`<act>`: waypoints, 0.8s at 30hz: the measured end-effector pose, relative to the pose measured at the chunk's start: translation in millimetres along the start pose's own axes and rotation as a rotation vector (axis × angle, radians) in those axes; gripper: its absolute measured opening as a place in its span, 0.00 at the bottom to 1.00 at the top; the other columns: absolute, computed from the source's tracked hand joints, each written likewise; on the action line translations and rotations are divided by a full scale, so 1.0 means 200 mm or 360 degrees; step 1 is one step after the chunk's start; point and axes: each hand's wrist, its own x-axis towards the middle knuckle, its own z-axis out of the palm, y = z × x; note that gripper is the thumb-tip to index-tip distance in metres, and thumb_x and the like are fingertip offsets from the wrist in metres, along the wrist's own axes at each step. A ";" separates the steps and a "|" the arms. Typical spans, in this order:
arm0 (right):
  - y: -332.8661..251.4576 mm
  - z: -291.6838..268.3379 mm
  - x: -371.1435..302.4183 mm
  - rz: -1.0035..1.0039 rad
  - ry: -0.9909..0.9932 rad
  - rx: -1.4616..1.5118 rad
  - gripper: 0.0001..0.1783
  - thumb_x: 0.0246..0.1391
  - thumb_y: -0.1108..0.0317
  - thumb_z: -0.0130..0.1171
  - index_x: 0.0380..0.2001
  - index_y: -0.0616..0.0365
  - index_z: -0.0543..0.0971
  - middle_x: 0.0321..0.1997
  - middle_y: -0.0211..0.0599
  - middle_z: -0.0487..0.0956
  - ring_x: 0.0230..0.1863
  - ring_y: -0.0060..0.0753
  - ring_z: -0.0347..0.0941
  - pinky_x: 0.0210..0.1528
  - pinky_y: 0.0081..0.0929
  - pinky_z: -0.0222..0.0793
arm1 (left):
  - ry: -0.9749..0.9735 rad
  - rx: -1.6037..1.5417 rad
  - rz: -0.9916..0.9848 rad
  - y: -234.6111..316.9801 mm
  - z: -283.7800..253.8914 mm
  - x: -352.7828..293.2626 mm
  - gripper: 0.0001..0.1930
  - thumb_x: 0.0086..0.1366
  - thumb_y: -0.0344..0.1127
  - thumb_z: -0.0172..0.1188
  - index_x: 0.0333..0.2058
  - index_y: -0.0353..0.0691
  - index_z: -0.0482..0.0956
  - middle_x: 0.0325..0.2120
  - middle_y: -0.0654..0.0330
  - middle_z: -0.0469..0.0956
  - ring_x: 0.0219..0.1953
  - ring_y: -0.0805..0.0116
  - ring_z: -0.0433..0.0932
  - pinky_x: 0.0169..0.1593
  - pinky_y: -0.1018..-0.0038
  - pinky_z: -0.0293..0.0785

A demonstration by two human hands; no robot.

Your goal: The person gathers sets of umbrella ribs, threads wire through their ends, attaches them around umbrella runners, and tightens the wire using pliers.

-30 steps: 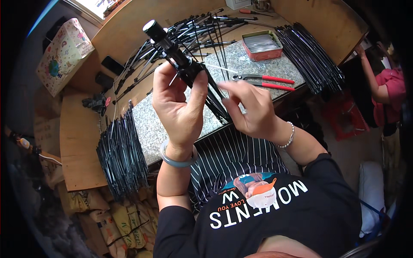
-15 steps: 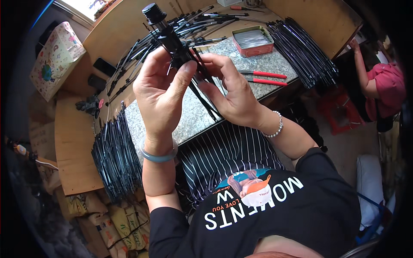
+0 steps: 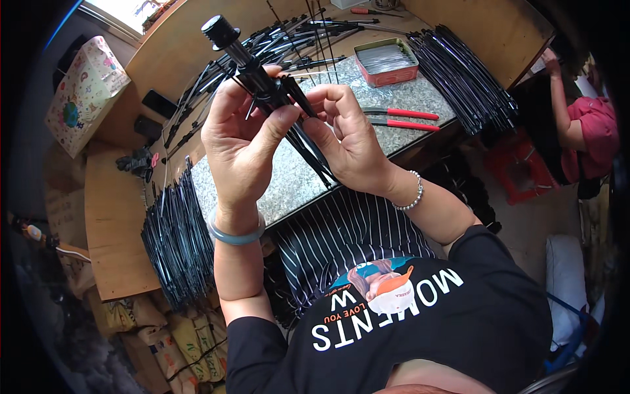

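A black umbrella frame (image 3: 252, 73), with a ridged round end pointing up and to the far left, is held above the speckled worktop (image 3: 282, 187). My left hand (image 3: 239, 148) is closed around its middle, with the thumb pressed along the near side. On its right, the thumb and fingers of my right hand (image 3: 351, 141) pinch the folded black ribs (image 3: 308, 154), which hang down toward the table's front edge. Several thin dark rods (image 3: 326, 39) stick up beyond my hands. Just right of my right hand lie pliers with red handles (image 3: 410, 119).
A red tin (image 3: 388, 80) of thin silver wires stands behind the pliers. Rib bundles lie at right (image 3: 459, 82) and left (image 3: 176, 240), with loose ribs (image 3: 216, 75) behind. A phone (image 3: 159, 103) and patterned bag (image 3: 88, 92) are at left. A co-worker (image 3: 587, 134) is beside a red stool (image 3: 522, 174) at right.
The umbrella frame has shifted a little left and toward me. Thin rods now show standing up beyond my hands. My right fingers have closed nearer the ribs.
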 end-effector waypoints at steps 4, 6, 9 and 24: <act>-0.04 0.00 -0.01 0.0523 -0.0021 0.0442 0.14 0.58 0.69 0.50 0.44 0.60 0.61 0.43 0.35 0.68 0.45 0.18 0.65 0.50 0.17 0.62 | 0.0051 0.0029 0.0044 -0.01 -0.01 0.00 0.22 0.51 0.19 0.62 0.45 0.32 0.67 0.41 0.53 0.74 0.42 0.70 0.75 0.47 0.73 0.74; 0.00 0.01 -0.01 0.0322 0.0013 0.0328 0.13 0.57 0.71 0.51 0.42 0.59 0.60 0.41 0.34 0.68 0.44 0.17 0.65 0.49 0.16 0.63 | 0.0052 0.0024 0.0052 -0.01 -0.02 0.01 0.21 0.51 0.19 0.62 0.45 0.32 0.67 0.41 0.52 0.74 0.42 0.70 0.75 0.47 0.73 0.74; 0.04 0.01 -0.02 0.0183 0.0042 0.0309 0.13 0.56 0.72 0.53 0.40 0.58 0.61 0.40 0.34 0.68 0.43 0.17 0.65 0.48 0.16 0.64 | 0.0046 -0.0065 0.0089 -0.02 -0.06 0.00 0.19 0.51 0.20 0.63 0.42 0.32 0.67 0.41 0.51 0.74 0.43 0.68 0.75 0.47 0.72 0.74; 0.09 -0.09 0.00 0.0238 -0.0073 0.0933 0.10 0.51 0.76 0.58 0.34 0.60 0.67 0.40 0.43 0.75 0.42 0.26 0.73 0.45 0.23 0.71 | -0.0040 -0.0207 0.0030 0.01 -0.03 0.00 0.19 0.53 0.26 0.64 0.40 0.37 0.65 0.40 0.49 0.74 0.44 0.63 0.75 0.48 0.70 0.71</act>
